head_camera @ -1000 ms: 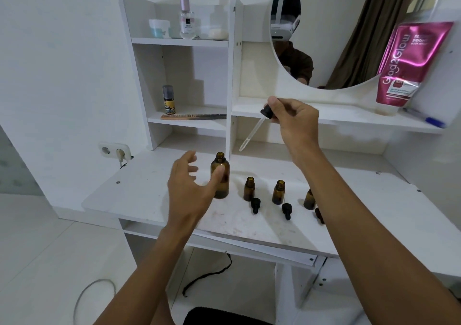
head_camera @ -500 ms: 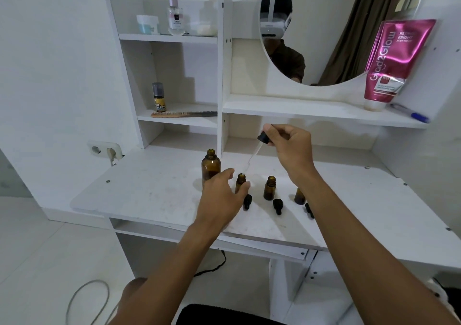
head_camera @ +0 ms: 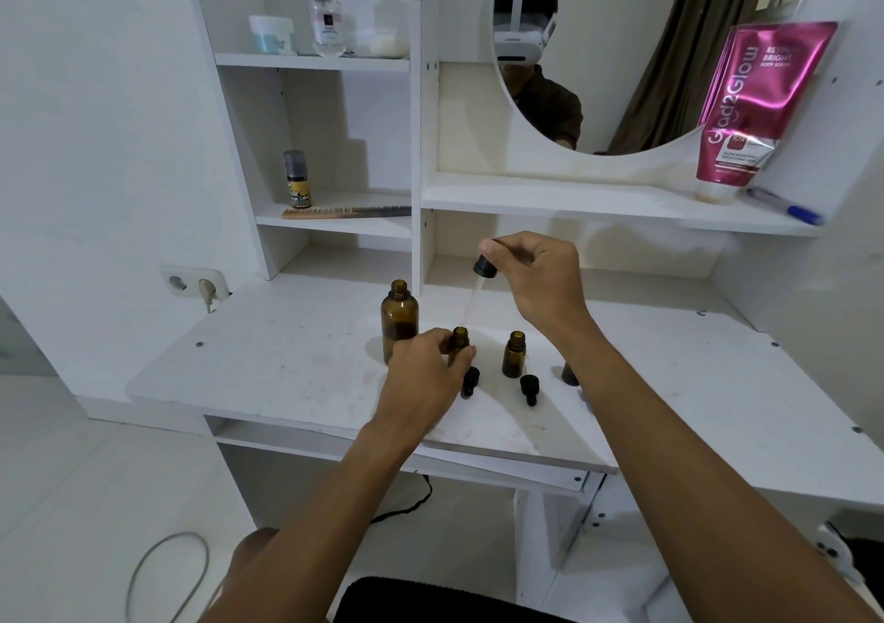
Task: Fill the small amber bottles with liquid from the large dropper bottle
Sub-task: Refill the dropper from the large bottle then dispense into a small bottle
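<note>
Fingers of left hand (head_camera: 421, 376) hold small amber bottle (head_camera: 460, 338); right hand (head_camera: 540, 278) pinches dropper (head_camera: 483, 267) at its 12 o'clock; large bottle (head_camera: 399, 321) at 9 o'clock

The pink tube (head_camera: 760, 101), up at 2 o'clock on the right shelf (head_camera: 598, 201), says "Glad2Glow" in big letters running up its side. Near its top are the small words "BRIGHT" and "BODY SERUM". A red patch lower down starts with "10". The yellow label on the little bottle (head_camera: 297, 182) at 10 o'clock and the label on the clear bottle (head_camera: 326, 19) at 11 o'clock are too small to read.
</note>
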